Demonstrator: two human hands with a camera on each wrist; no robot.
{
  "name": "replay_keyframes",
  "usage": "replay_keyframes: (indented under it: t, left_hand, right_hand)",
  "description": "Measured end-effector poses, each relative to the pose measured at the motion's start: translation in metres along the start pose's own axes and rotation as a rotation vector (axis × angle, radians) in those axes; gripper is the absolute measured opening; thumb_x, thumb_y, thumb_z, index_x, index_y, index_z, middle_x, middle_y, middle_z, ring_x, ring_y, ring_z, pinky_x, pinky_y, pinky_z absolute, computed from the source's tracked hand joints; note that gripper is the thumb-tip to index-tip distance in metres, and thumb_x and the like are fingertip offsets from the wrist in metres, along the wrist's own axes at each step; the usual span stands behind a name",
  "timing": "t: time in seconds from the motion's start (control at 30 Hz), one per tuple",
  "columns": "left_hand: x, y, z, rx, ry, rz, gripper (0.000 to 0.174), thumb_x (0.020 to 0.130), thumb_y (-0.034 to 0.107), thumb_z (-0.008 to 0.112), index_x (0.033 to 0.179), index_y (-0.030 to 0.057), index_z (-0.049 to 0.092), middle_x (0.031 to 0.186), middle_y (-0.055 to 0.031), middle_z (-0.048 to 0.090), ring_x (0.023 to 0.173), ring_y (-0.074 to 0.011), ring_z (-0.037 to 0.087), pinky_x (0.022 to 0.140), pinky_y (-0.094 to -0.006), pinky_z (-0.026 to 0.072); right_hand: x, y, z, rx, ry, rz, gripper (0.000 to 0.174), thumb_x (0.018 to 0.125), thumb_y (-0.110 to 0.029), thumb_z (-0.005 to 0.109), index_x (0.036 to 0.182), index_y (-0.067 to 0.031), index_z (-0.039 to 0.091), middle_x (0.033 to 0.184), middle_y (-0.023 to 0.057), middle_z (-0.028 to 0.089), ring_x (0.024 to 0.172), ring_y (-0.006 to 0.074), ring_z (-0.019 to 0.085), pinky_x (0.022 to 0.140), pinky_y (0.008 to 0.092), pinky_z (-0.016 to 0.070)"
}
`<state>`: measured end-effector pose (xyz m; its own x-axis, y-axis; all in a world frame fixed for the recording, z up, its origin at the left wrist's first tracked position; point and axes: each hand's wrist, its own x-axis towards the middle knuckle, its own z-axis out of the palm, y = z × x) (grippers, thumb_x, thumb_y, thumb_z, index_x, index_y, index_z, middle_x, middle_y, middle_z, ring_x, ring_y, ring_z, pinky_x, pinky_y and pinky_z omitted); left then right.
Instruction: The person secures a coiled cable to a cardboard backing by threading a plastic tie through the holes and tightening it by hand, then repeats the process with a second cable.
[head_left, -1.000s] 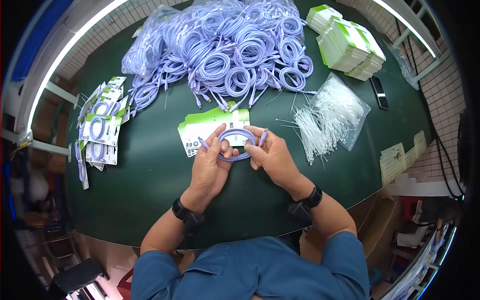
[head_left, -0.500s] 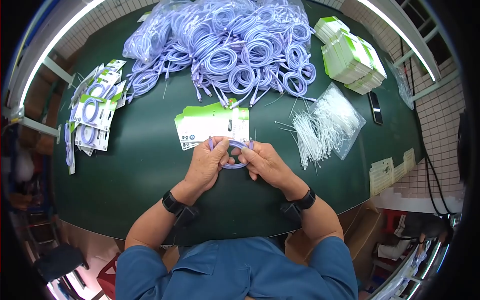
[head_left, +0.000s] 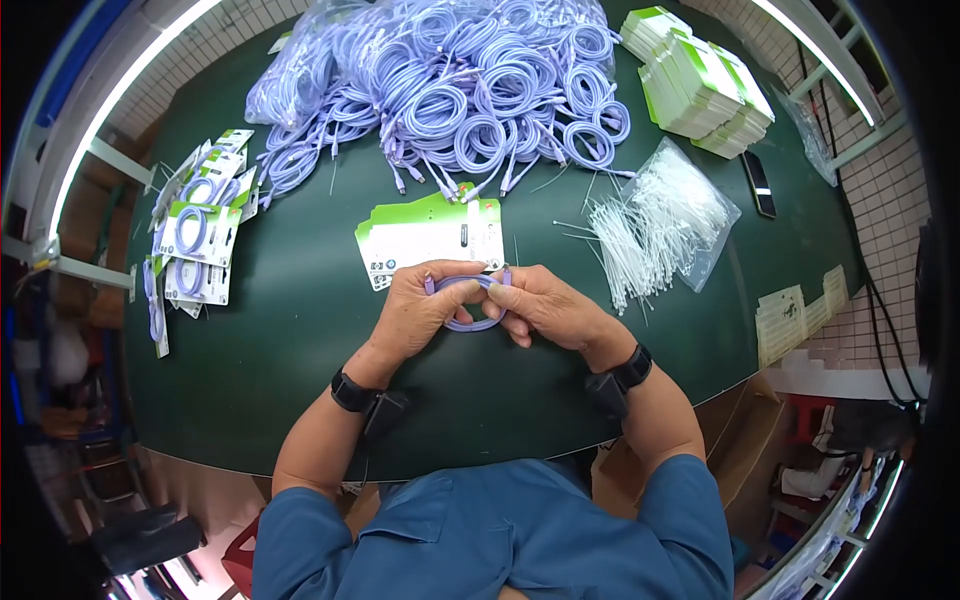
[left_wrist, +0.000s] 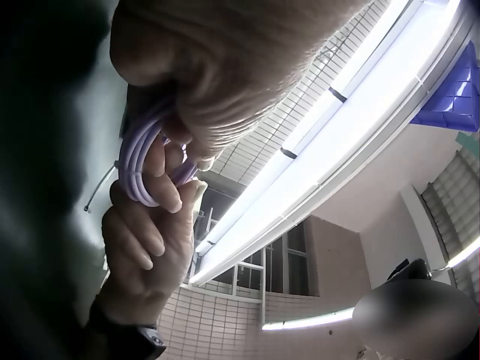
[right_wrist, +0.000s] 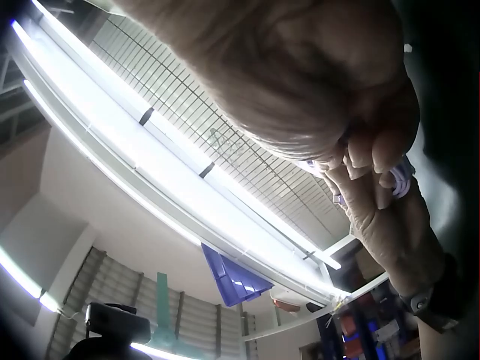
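Both hands hold a coiled lilac cable (head_left: pixel 472 326) above the green table. My left hand (head_left: pixel 408 312) grips the coil's left side, thumb across its top edge. On the other side, my right hand (head_left: pixel 552 312) pinches it, the two thumb tips close together. A cable plug (head_left: pixel 430 284) stands up by the left fingers, and another plug (head_left: pixel 507 274) by the right. The left wrist view shows several cable loops (left_wrist: pixel 133 166) around the fingers; in the right wrist view the hand hides most of the coil (right_wrist: pixel 403 177). Just beyond the hands lie green-and-white cards (head_left: pixel 425 243).
A big heap of lilac cables (head_left: pixel 480 90) covers the back. White cable ties (head_left: pixel 650 235) spill from a clear bag at right, near a phone (head_left: pixel 759 185). Card stacks (head_left: pixel 700 88) stand back right. Carded cables (head_left: pixel 195 240) pile up at left. Paper sheets (head_left: pixel 790 320) lie at the right edge.
The right fingers have shifted from the raised plug onto the coil. Both thumbs have come closer together on its top edge, and the plugs stand more upright. The camera view has shifted slightly.
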<state>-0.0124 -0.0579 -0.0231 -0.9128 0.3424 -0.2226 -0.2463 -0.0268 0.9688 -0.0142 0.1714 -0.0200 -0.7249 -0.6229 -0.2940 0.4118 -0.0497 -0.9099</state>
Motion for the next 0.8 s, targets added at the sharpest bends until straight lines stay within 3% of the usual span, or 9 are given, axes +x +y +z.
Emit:
replay_keyframes:
  t: [0.1, 0.3, 0.53, 0.7, 0.8]
  left_hand:
    - [0.002, -0.011, -0.003, -0.012, 0.052, 0.068, 0.026, 0.101, 0.012, 0.074, 0.123, -0.0012, 0.076, 0.095, -0.0061, 0.077, 0.063, -0.0072, 0.065, 0.057, -0.0196, 0.0509]
    - [0.0, -0.015, -0.001, -0.115, 0.075, 0.023, 0.022, 0.102, 0.009, 0.071, 0.119, -0.0049, 0.074, 0.09, -0.0062, 0.073, 0.06, -0.0065, 0.059, 0.057, -0.022, 0.0532]
    - [0.0, -0.011, -0.004, -0.201, -0.06, -0.173, 0.019, 0.102, 0.009, 0.071, 0.116, -0.0045, 0.073, 0.087, -0.0054, 0.07, 0.059, -0.0052, 0.052, 0.06, -0.0258, 0.0584]
    - [0.005, -0.022, -0.021, -0.44, -0.207, -0.253, 0.023, 0.102, 0.009, 0.07, 0.121, -0.0044, 0.07, 0.085, -0.004, 0.066, 0.061, -0.0074, 0.055, 0.071, -0.0296, 0.0618]
    - [0.008, -0.014, -0.02, -0.564, -0.287, -0.232, 0.027, 0.101, 0.009, 0.071, 0.125, -0.004, 0.068, 0.086, -0.0039, 0.066, 0.064, -0.0092, 0.058, 0.077, -0.0317, 0.0624]
  right_hand:
    - [-0.001, -0.007, 0.012, -0.088, 0.076, -0.039, 0.029, 0.112, -0.027, 0.056, 0.097, -0.0031, 0.063, 0.074, -0.0016, 0.059, 0.053, 0.0056, 0.055, 0.049, 0.0224, 0.0449]
    - [0.001, -0.001, 0.022, -0.356, 0.231, -0.106, 0.026, 0.11, -0.023, 0.058, 0.098, -0.0011, 0.063, 0.071, -0.0021, 0.06, 0.049, 0.0056, 0.055, 0.047, 0.0221, 0.0432]
    - [-0.001, -0.009, -0.001, -0.371, -0.086, 0.029, 0.033, 0.11, -0.028, 0.055, 0.095, 0.0002, 0.064, 0.075, 0.003, 0.062, 0.055, 0.0089, 0.06, 0.052, 0.026, 0.0488]
    - [-0.001, -0.008, 0.002, -0.312, -0.138, 0.062, 0.032, 0.112, -0.028, 0.053, 0.101, -0.0009, 0.066, 0.078, 0.0022, 0.06, 0.06, 0.0077, 0.06, 0.055, 0.0245, 0.0503]
    - [-0.003, -0.012, 0.005, -0.35, -0.044, 0.034, 0.034, 0.113, -0.029, 0.051, 0.102, -0.0003, 0.065, 0.077, 0.0023, 0.06, 0.058, 0.009, 0.059, 0.056, 0.0243, 0.0512]
